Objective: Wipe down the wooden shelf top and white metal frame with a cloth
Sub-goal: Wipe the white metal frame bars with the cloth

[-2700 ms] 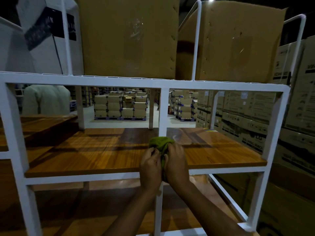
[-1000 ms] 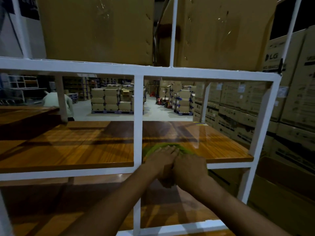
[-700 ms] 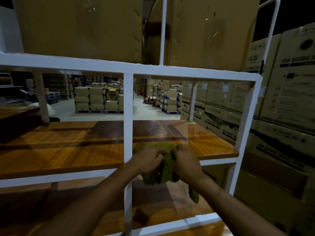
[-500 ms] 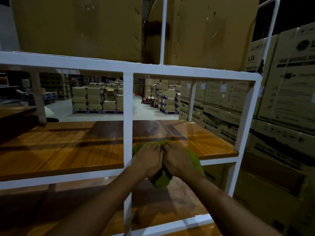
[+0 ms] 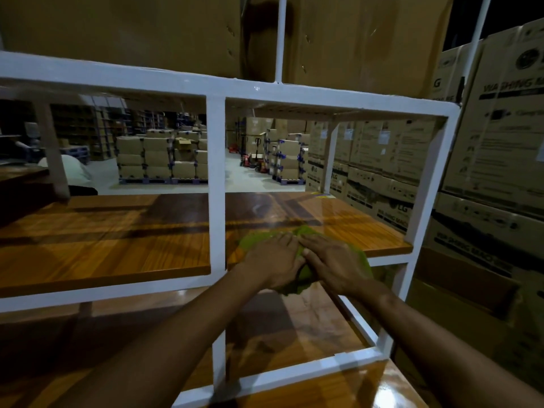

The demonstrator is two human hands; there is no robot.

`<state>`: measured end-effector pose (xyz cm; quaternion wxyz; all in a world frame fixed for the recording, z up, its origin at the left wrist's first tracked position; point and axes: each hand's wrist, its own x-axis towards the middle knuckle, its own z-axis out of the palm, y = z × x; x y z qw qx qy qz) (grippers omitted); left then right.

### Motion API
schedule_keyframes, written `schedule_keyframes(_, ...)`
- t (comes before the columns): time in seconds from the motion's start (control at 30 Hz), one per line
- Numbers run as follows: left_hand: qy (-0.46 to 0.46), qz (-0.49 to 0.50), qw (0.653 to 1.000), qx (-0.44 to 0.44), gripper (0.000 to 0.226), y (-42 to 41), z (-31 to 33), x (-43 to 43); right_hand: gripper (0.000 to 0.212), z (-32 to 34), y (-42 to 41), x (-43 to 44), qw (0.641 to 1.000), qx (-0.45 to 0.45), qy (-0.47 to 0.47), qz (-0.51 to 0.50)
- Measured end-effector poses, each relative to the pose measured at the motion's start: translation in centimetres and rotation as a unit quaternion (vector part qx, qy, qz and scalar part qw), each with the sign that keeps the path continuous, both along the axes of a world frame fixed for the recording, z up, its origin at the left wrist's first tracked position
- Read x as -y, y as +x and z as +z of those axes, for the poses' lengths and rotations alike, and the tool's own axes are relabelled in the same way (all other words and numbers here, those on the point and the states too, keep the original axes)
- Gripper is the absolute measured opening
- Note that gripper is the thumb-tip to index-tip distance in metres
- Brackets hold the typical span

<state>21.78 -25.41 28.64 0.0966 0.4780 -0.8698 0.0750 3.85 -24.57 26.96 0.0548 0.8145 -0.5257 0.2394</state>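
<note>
A green cloth [image 5: 360, 260] lies spread on the front edge of the wooden shelf top [image 5: 117, 240], right of the white metal frame's [image 5: 216, 178] centre upright. My left hand [image 5: 273, 260] and my right hand [image 5: 332, 260] lie side by side on the cloth, fingers straight and pressing it flat on the wood. Part of the cloth hangs over the shelf's front rail below my hands. Most of the cloth is hidden under my hands.
Big cardboard boxes [image 5: 365, 39] stand on the frame's top level. Stacked printed cartons [image 5: 500, 136] rise close on the right. A lower wooden shelf [image 5: 294, 325] lies under my arms. Pallets of boxes [image 5: 162, 157] stand across the warehouse floor behind.
My hands bunched and lifted the cloth at the shelf edge, then spread it. Now both hands lie flat on it, fingers straight, a little further onto the wood.
</note>
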Motion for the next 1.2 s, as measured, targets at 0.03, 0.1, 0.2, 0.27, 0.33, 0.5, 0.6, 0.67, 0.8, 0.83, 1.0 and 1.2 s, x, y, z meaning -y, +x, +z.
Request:
schedule_keyframes(0.03, 0.011, -0.004, 1.000, 0.000, 0.062, -0.7, 0.3, 0.5, 0.058, 0.2, -0.1, 0.4, 1.000, 0.012, 0.002, -0.012)
schedule_keyframes(0.1, 0.025, 0.000, 1.000, 0.006, 0.062, -1.7, 0.5, 1.6, 0.060, 0.4, 0.5, 1.2, 0.999, 0.021, -0.011, -0.039)
schedule_keyframes(0.2, 0.003, 0.008, 1.000, 0.004, 0.060, -1.9, 0.0, 1.7, 0.054, -0.3, 1.4, 1.4, 0.995, 0.012, -0.071, -0.074)
schedule_keyframes(0.27, -0.044, 0.014, 0.999, -0.002, 0.059, -1.9, -0.5, 0.8, 0.048, -0.8, 1.1, 0.9, 0.993, 0.031, -0.105, -0.045)
schedule_keyframes(0.33, -0.093, 0.030, 0.995, 0.014, 0.058, -2.2, -1.1, -0.2, 0.044, -1.2, 0.4, 0.6, 0.991, 0.062, -0.117, 0.004)
schedule_keyframes(0.5, -0.135, 0.044, 0.990, 0.027, 0.055, -5.2, -1.3, -1.1, 0.043, -1.8, -2.6, 0.8, 0.991, 0.079, -0.105, 0.029)
schedule_keyframes(0.6, -0.123, 0.048, 0.991, 0.014, 0.052, -8.1, -1.4, -0.6, 0.044, -1.9, -5.4, 0.9, 0.989, 0.094, -0.107, 0.035)
schedule_keyframes(0.67, -0.119, 0.057, 0.991, 0.004, 0.045, -10.3, -1.4, -0.2, 0.047, -1.9, -7.4, 1.1, 0.989, 0.096, -0.108, 0.011)
schedule_keyframes(0.8, -0.105, 0.053, 0.993, 0.016, 0.049, -14.2, -1.0, 0.8, 0.060, -1.5, -10.6, 1.9, 0.994, 0.064, -0.076, -0.032)
schedule_keyframes(0.83, -0.102, 0.047, 0.993, 0.022, 0.051, -15.1, -1.0, 1.1, 0.064, -1.3, -11.3, 2.0, 0.995, 0.054, -0.071, -0.043)
schedule_keyframes(1.0, -0.026, 0.033, 0.999, -0.009, 0.064, -18.5, -0.2, 2.9, 0.052, 0.8, -13.8, 2.8, 0.997, -0.015, -0.011, -0.073)
schedule_keyframes(1.2, 0.120, 0.039, 0.992, 0.029, 0.065, -19.7, 2.2, 6.5, 0.044, 4.1, -14.5, 8.3, 0.983, -0.059, 0.166, -0.061)
